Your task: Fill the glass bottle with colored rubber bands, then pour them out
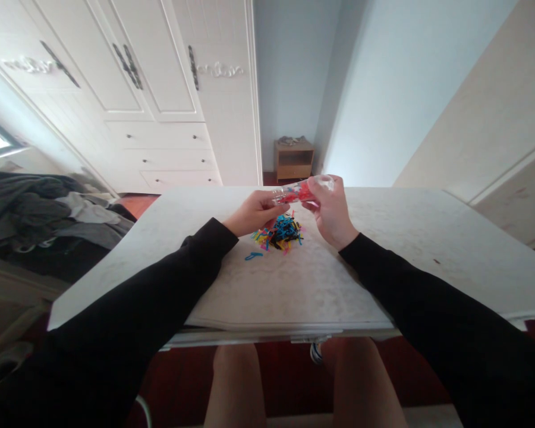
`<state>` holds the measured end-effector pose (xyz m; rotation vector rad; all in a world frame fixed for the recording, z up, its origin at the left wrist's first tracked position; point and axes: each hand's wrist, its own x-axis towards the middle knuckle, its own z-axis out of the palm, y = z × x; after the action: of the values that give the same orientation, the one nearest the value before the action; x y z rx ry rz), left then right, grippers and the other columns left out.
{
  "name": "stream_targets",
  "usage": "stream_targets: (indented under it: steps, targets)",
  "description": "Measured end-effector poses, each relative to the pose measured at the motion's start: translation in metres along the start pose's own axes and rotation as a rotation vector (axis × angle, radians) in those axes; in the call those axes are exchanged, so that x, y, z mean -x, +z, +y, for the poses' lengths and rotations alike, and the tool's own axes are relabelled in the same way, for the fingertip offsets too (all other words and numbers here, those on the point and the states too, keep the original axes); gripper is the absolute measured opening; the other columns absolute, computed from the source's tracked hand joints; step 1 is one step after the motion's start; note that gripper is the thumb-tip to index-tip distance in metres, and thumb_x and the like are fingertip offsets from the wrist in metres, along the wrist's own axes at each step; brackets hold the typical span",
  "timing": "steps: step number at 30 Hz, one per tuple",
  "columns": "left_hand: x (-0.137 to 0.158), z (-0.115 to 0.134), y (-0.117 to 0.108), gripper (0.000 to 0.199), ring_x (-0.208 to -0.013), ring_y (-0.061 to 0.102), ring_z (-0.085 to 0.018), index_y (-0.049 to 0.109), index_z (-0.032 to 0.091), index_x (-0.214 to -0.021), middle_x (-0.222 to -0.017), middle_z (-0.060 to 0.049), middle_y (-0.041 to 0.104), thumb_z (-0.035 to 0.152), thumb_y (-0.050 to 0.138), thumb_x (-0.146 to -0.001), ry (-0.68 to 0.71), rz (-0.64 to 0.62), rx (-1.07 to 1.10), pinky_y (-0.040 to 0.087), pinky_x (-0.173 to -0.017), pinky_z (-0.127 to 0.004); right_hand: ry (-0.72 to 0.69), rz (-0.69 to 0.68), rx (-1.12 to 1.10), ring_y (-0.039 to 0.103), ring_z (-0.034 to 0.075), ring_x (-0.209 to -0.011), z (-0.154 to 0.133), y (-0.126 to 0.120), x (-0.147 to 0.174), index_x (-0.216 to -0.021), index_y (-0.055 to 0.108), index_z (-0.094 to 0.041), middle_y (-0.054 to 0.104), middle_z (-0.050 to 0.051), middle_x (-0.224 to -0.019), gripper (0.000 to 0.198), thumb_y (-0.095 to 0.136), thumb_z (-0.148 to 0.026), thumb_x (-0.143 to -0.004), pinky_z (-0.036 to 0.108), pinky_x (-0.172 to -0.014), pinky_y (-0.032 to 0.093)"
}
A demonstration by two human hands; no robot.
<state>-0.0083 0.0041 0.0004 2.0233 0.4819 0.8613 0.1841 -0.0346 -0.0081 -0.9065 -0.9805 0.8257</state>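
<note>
A clear plastic container (295,191) with red and some bluish bits inside lies tilted sideways between my hands, above the table. My right hand (330,209) wraps round its right end. At the left end, my left hand (257,213) is closed on the container's mouth, fingers and thumb together. Right below is a loose pile of small elastic bands (282,232) in blue, black, yellow and pink. One blue band (253,256) lies apart from the pile, toward me. Whether my left fingers also pinch a band is too small to tell.
The pale table (294,291) spans the space before me, with a small dark speck (436,261) on its right. Clothes (71,217) are heaped at the left. Behind stand a white wardrobe (160,89) and a small wooden nightstand (294,160).
</note>
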Motion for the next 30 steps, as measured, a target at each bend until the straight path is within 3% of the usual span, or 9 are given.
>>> stream_targets:
  steps: [7, 11, 15, 19, 24, 30]
  targets:
    - [0.0, -0.005, -0.003, 0.03, -0.036, 0.041, -0.004, 0.083, 0.013, -0.104, -0.044, 0.007, 0.05, 0.037, 0.081, -0.086, 0.029, 0.156, -0.064, 0.029, -0.037, -0.017, -0.006, 0.057, 0.017, 0.068, 0.013, -0.073, -0.004, -0.001, -0.004, -0.105, 0.045, -0.032, 0.069, -0.007, -0.092, 0.064, 0.088, -0.063, -0.068, 0.027, -0.066, 0.057]
    - [-0.002, -0.009, -0.005, 0.025, -0.038, 0.039, -0.003, 0.081, 0.013, -0.085, -0.044, 0.006, 0.05, 0.037, 0.086, -0.079, 0.07, 0.24, -0.089, 0.026, -0.039, -0.018, -0.028, 0.085, 0.032, 0.066, 0.012, -0.072, -0.004, -0.004, -0.006, -0.105, 0.045, -0.033, 0.067, -0.007, -0.093, 0.064, 0.087, -0.063, -0.069, 0.027, -0.065, 0.056]
    - [-0.004, -0.009, -0.006, 0.024, -0.038, 0.036, -0.003, 0.077, 0.013, -0.075, -0.043, 0.006, 0.049, 0.033, 0.089, -0.073, 0.103, 0.244, -0.106, 0.023, -0.04, -0.019, -0.08, 0.044, 0.089, 0.069, 0.015, -0.079, 0.0, -0.01, -0.011, -0.109, 0.044, -0.034, 0.065, -0.006, -0.094, 0.062, 0.083, -0.067, -0.074, 0.03, -0.067, 0.058]
    - [-0.002, -0.004, -0.006, 0.021, -0.037, 0.031, -0.002, 0.075, 0.012, -0.074, -0.041, 0.007, 0.046, 0.03, 0.086, -0.073, 0.104, 0.194, -0.091, 0.019, -0.04, -0.019, -0.245, 0.003, 0.163, 0.07, 0.018, -0.087, 0.001, -0.014, -0.013, -0.121, 0.046, -0.036, 0.063, -0.002, -0.104, 0.061, 0.082, -0.061, -0.079, 0.038, -0.074, 0.063]
    - [-0.001, 0.002, -0.007, 0.026, -0.034, 0.04, -0.005, 0.068, 0.014, -0.068, -0.041, 0.004, 0.051, 0.033, 0.074, -0.084, 0.075, 0.209, 0.013, 0.026, -0.039, -0.019, -0.526, -0.135, 0.251, 0.07, 0.024, -0.102, -0.005, -0.01, -0.003, -0.135, 0.045, -0.04, 0.062, 0.002, -0.12, 0.073, 0.089, -0.049, -0.077, 0.049, -0.087, 0.066]
    - [-0.002, 0.001, -0.009, 0.029, -0.032, 0.04, -0.005, 0.068, 0.015, -0.065, -0.039, 0.003, 0.052, 0.034, 0.068, -0.087, 0.094, 0.245, 0.046, 0.027, -0.038, -0.02, -0.617, -0.23, 0.341, 0.069, 0.028, -0.113, -0.011, -0.007, 0.005, -0.141, 0.048, -0.04, 0.063, 0.005, -0.128, 0.071, 0.085, -0.053, -0.082, 0.054, -0.095, 0.065]
